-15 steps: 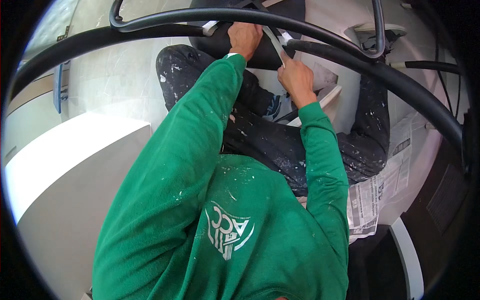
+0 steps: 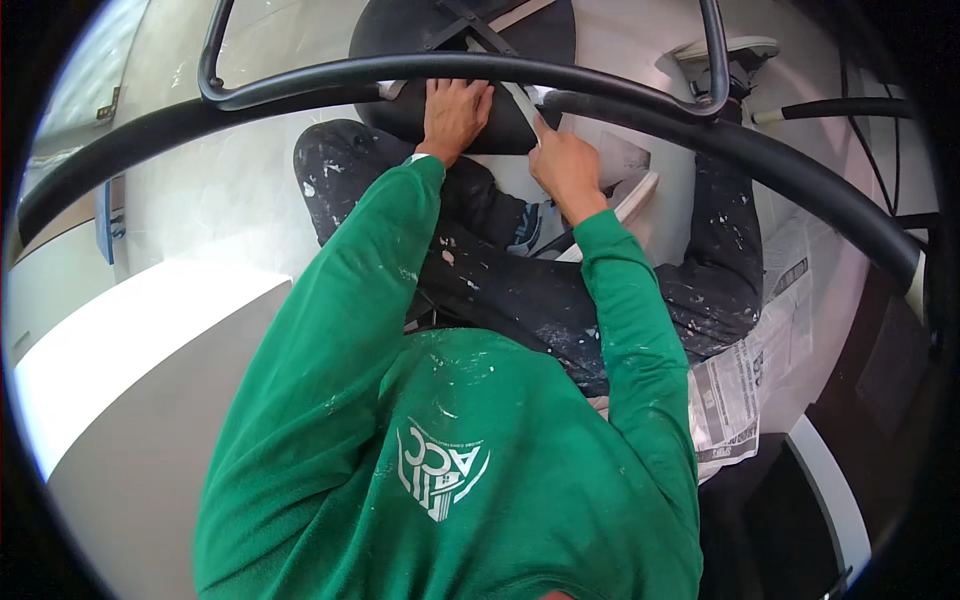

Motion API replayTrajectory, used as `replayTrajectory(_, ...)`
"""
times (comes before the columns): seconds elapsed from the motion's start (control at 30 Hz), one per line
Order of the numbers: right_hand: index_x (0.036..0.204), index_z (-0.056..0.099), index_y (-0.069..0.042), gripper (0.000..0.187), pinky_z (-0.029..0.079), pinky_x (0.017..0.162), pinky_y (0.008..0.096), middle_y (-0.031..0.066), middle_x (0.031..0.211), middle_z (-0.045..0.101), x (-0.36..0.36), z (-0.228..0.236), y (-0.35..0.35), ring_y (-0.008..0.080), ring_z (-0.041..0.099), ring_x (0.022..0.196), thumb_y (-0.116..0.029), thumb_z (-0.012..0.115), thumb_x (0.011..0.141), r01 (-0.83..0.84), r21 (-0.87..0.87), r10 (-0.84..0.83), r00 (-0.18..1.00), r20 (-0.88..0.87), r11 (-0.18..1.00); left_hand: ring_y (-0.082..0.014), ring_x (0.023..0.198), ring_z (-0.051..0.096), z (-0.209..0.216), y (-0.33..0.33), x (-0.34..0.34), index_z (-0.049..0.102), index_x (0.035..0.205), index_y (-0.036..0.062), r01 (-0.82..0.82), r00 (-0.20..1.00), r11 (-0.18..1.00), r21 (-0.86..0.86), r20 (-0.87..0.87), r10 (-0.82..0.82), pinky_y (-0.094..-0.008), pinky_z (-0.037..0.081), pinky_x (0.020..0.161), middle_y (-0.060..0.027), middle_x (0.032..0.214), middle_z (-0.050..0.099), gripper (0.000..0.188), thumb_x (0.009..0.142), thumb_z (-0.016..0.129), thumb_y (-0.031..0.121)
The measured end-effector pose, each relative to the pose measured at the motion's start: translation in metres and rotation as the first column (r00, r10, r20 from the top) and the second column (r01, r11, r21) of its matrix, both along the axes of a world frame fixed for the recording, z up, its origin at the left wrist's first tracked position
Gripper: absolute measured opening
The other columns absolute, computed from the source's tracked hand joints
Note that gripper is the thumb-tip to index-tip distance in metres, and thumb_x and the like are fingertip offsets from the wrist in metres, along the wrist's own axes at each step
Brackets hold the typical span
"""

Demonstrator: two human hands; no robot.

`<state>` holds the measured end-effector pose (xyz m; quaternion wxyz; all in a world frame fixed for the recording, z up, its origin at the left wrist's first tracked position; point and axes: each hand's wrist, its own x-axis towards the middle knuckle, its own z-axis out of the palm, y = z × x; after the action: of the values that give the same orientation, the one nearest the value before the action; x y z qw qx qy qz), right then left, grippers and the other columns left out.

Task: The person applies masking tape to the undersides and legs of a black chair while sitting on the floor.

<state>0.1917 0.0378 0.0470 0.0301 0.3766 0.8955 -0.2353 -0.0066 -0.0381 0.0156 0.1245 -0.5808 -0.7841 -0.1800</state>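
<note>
In front of my bent legs lies a black round seat-like disc (image 2: 400,30) with metal cross bars (image 2: 462,22) on it. A black tubular frame (image 2: 400,68) arches over it. My left hand (image 2: 455,115) rests with its fingers stretched on the black disc, close under the tube, which partly hides the fingertips. My right hand (image 2: 568,170) is closed on a long, narrow, pale tool (image 2: 520,105), index finger laid along it. The tool slants up and left, passing behind the tube toward the cross bars. Its exact kind cannot be made out.
Newspaper sheets (image 2: 730,400) lie on the floor to the right. A pale-edged flat piece (image 2: 635,200) sits beside my right wrist. More black tubing (image 2: 845,107) stands at the right. A white block-like surface (image 2: 150,320) is at the left, and a shoe (image 2: 725,50) shows at the far right.
Frame, disc and both hands now appear slightly lower and to the left in the picture, with more of the disc and cross bars showing. My right hand keeps its grip on the pale tool.
</note>
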Motion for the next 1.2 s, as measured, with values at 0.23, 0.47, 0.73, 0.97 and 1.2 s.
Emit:
replayTrajectory(0.23,0.139,0.062,-0.014,0.053,0.058,0.078,0.0518,0.0236,0.087,0.073,0.002,0.002,-0.001,0.0413,0.072,0.083,-0.021,0.059,0.087,-0.005,0.024,0.005,1.000,-0.002,1.000,-0.0361,0.133,0.051,0.000,0.008,-0.004,0.056,0.141,0.0047,0.051,0.999,0.998,-0.028,-0.008,-0.051,-0.0449,0.044,0.108,-0.0119,0.144,0.057,0.056,0.091,0.068,0.025)
replayTrajectory(0.47,0.135,0.065,-0.009,0.051,0.058,0.075,0.0509,0.0242,0.081,0.072,0.001,0.004,-0.004,0.0405,0.073,0.077,-0.016,0.057,0.086,-0.033,0.069,0.036,0.999,-0.031,0.997,-0.0350,0.129,0.054,-0.001,0.011,-0.012,0.055,0.142,0.0039,-0.029,0.999,0.983,-0.182,-0.040,0.022,-0.0447,0.042,0.109,-0.0125,0.146,0.055,0.059,0.093,0.064,0.036)
replayTrajectory(0.73,0.138,0.063,-0.016,0.052,0.058,0.080,0.0511,0.0227,0.089,0.073,0.001,0.006,-0.003,0.0412,0.072,0.084,-0.023,0.062,0.086,-0.019,0.047,0.017,0.999,0.030,0.999,-0.0336,0.121,0.055,-0.004,-0.005,0.001,0.063,0.131,0.0131,0.110,0.994,0.989,-0.102,0.011,-0.110,-0.0547,0.039,0.105,-0.0135,0.127,0.062,0.043,0.092,0.066,0.032)
replayTrajectory(0.97,0.137,0.063,-0.012,0.053,0.058,0.076,0.0514,0.0226,0.083,0.072,0.002,0.001,-0.001,0.0407,0.072,0.080,-0.020,0.062,0.084,-0.015,0.086,0.016,1.000,-0.009,0.996,-0.0316,0.133,0.047,-0.003,-0.011,0.013,0.054,0.145,0.0196,0.191,0.981,0.958,-0.217,0.013,-0.192,-0.0612,0.029,0.114,-0.0126,0.138,0.054,0.052,0.094,0.064,0.032)
replayTrajectory(1.2,0.135,0.065,-0.011,0.052,0.059,0.070,0.0504,0.0220,0.079,0.072,0.000,0.000,-0.002,0.0397,0.072,0.075,-0.019,0.062,0.084,-0.035,0.131,0.036,0.999,-0.009,0.991,-0.0317,0.134,0.047,-0.004,-0.015,0.019,0.055,0.143,0.0170,0.218,0.976,0.958,-0.189,0.028,-0.217,-0.0581,0.031,0.112,-0.0125,0.143,0.052,0.052,0.096,0.063,0.035)
